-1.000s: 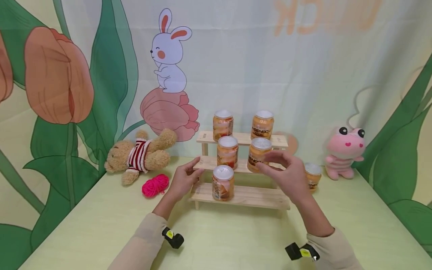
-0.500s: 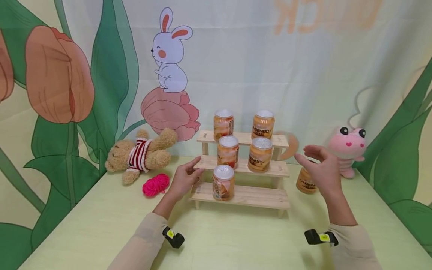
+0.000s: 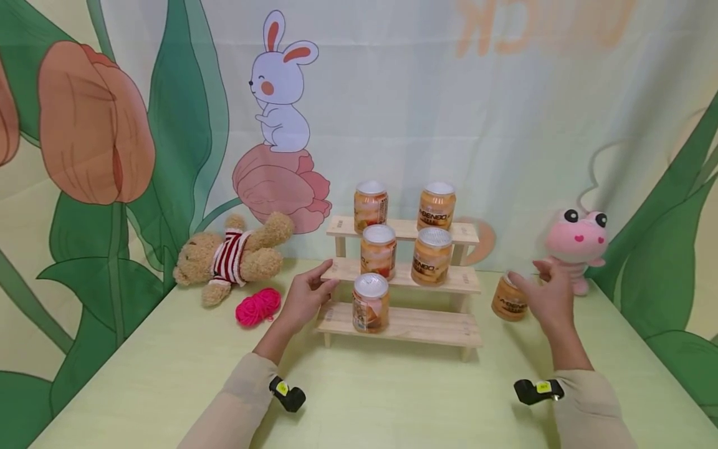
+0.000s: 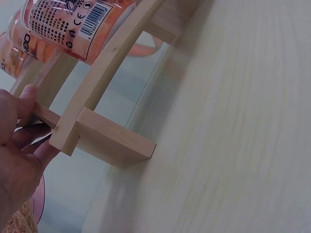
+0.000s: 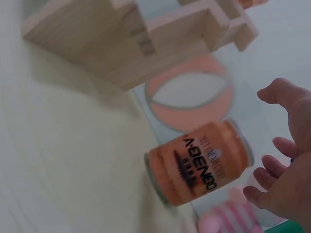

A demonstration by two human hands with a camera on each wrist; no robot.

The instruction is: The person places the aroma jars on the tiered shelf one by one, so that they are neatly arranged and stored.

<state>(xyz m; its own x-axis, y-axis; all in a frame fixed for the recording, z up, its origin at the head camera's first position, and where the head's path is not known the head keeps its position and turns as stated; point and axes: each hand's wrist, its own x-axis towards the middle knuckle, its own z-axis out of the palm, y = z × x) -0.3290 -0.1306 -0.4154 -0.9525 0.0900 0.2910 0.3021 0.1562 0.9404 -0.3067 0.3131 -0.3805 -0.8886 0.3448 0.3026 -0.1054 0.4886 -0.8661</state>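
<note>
A three-step wooden rack [image 3: 409, 327] stands mid-table with orange drink cans on it: two on the top step [image 3: 436, 204], two on the middle [image 3: 432, 255], one on the bottom [image 3: 370, 302]. My left hand [image 3: 316, 287] pinches the left end of the middle step; in the left wrist view the thumb [image 4: 24, 104] lies on the wood [image 4: 104, 138] with the fingers beneath. Another orange can [image 3: 507, 304] stands on the table to the right of the rack. My right hand [image 3: 535, 284] hovers beside it, fingers spread [image 5: 284, 160] and apart from the can [image 5: 199, 162].
A teddy bear [image 3: 230, 259] lies at the back left with a pink yarn ball [image 3: 258, 307] before it. A pink frog plush [image 3: 574, 246] sits at the back right, just behind my right hand. A printed cloth backdrop closes the far side.
My right hand has left the right can on the middle step and swung right and down to the can on the table. The left hand has kept its hold.
</note>
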